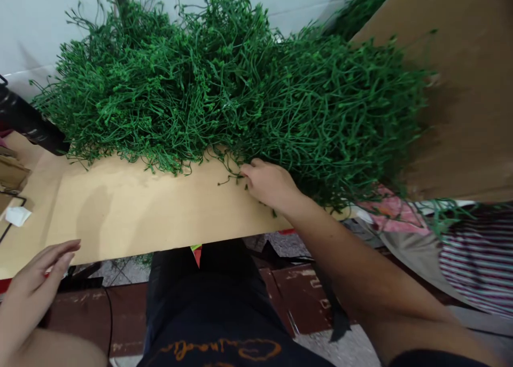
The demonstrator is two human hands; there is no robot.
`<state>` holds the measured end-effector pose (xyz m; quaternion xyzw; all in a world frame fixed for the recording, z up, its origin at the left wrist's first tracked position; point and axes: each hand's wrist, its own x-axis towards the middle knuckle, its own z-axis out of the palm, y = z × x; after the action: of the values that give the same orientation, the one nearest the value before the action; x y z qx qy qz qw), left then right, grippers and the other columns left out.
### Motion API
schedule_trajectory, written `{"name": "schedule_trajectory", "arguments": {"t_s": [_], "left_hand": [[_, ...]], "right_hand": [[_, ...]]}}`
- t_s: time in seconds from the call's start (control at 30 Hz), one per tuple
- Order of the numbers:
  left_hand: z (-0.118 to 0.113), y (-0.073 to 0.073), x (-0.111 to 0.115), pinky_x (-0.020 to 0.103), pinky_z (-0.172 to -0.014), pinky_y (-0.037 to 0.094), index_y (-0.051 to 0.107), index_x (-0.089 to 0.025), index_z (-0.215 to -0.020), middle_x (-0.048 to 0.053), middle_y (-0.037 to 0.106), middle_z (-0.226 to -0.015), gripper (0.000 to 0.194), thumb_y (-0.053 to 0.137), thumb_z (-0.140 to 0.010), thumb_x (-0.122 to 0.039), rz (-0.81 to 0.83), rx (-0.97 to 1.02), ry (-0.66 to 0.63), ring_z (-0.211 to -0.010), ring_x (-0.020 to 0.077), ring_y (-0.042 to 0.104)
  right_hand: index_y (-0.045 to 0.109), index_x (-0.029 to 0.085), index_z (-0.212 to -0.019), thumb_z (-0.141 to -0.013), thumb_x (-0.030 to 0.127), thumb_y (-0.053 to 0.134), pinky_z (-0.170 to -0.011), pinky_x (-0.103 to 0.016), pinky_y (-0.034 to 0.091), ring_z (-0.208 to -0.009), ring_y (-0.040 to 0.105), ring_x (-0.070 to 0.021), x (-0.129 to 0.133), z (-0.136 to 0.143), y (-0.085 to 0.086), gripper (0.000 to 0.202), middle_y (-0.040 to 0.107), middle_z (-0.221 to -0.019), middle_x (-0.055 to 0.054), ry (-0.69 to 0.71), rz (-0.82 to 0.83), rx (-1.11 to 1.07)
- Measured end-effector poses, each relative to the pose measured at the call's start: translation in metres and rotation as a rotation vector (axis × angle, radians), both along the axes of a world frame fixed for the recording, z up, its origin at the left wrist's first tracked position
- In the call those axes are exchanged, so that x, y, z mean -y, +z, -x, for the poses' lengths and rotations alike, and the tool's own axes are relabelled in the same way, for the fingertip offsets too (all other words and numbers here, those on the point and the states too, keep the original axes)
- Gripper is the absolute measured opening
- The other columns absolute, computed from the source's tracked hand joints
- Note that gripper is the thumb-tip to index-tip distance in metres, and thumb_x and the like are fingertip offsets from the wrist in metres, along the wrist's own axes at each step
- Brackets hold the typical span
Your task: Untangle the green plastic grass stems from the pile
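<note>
A big heap of thin green artificial plant stems (172, 89) with small budded tips lies along the back of a cardboard-covered table (136, 207). My right hand (268, 184) is at the heap's front edge, its fingers curled around a few loose stems (228, 177); the fingertips are partly hidden among the greenery. Over the table's near left corner, my left hand (38, 281) hovers with fingers stretched out and nothing in it, away from the stems.
A black bottle (32, 118) leans at the left end of the heap. A large cardboard sheet (473, 100) rises on the right. Beyond my right arm are a pink cloth (396, 212) and a person's striped garment (476, 255). A pale wall (40, 25) stands behind.
</note>
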<state>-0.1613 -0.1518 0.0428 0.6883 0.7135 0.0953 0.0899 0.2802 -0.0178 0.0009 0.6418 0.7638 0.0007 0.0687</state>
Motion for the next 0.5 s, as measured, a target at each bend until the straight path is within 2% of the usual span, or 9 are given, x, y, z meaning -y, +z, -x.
{"name": "schedule_trajectory", "arguments": {"t_s": [0.1, 0.17, 0.3, 0.4, 0.5], "left_hand": [[-0.037, 0.007, -0.026, 0.035, -0.085, 0.052, 0.066, -0.024, -0.094, 0.005, 0.07, -0.102, 0.043, 0.043, -0.079, -0.057, 0.061, 0.175, 0.012, -0.094, 0.0226, 0.066], [-0.055, 0.007, -0.041, 0.033, -0.087, 0.05, 0.066, -0.023, -0.093, 0.006, 0.069, -0.102, 0.039, 0.046, -0.079, -0.053, 0.038, 0.267, -0.058, -0.096, 0.0218, 0.064], [-0.082, 0.002, -0.075, 0.028, -0.078, 0.049, 0.068, -0.021, -0.088, 0.006, 0.069, -0.093, 0.03, 0.051, -0.081, -0.045, 0.004, 0.427, -0.226, -0.087, 0.0188, 0.064], [-0.102, -0.003, -0.105, 0.028, -0.075, 0.05, 0.069, -0.019, -0.084, 0.007, 0.069, -0.087, 0.028, 0.053, -0.081, -0.042, 0.021, 0.567, -0.291, -0.08, 0.017, 0.063], [-0.12, -0.017, -0.133, 0.027, -0.071, 0.049, 0.068, -0.016, -0.084, 0.007, 0.068, -0.081, 0.027, 0.055, -0.08, -0.039, -0.001, 0.763, -0.231, -0.074, 0.0146, 0.061]], "right_hand": [[0.062, 0.016, -0.102, -0.084, 0.013, 0.037, -0.063, -0.026, 0.034, -0.084, 0.057, -0.0191, 0.004, -0.008, -0.003, 0.031, 0.058, -0.097, -0.011, -0.004, -0.04, 0.001], [0.063, 0.015, -0.099, -0.084, 0.013, 0.037, -0.064, -0.027, 0.035, -0.086, 0.057, -0.0194, 0.005, -0.011, -0.003, 0.031, 0.058, -0.096, -0.011, -0.005, -0.05, 0.003], [0.064, 0.012, -0.097, -0.082, 0.01, 0.036, -0.065, -0.028, 0.036, -0.087, 0.058, -0.0214, 0.004, -0.011, 0.003, 0.032, 0.059, -0.095, -0.012, 0.018, 0.001, 0.0], [0.066, 0.01, -0.093, -0.079, 0.006, 0.039, -0.067, -0.03, 0.038, -0.09, 0.057, -0.0249, 0.007, -0.003, 0.017, 0.031, 0.061, -0.091, -0.014, 0.061, 0.097, 0.051], [0.067, 0.007, -0.089, -0.078, 0.004, 0.041, -0.069, -0.033, 0.039, -0.09, 0.056, -0.0279, 0.011, 0.018, 0.04, 0.028, 0.062, -0.089, -0.018, 0.161, 0.119, 0.096]]}}
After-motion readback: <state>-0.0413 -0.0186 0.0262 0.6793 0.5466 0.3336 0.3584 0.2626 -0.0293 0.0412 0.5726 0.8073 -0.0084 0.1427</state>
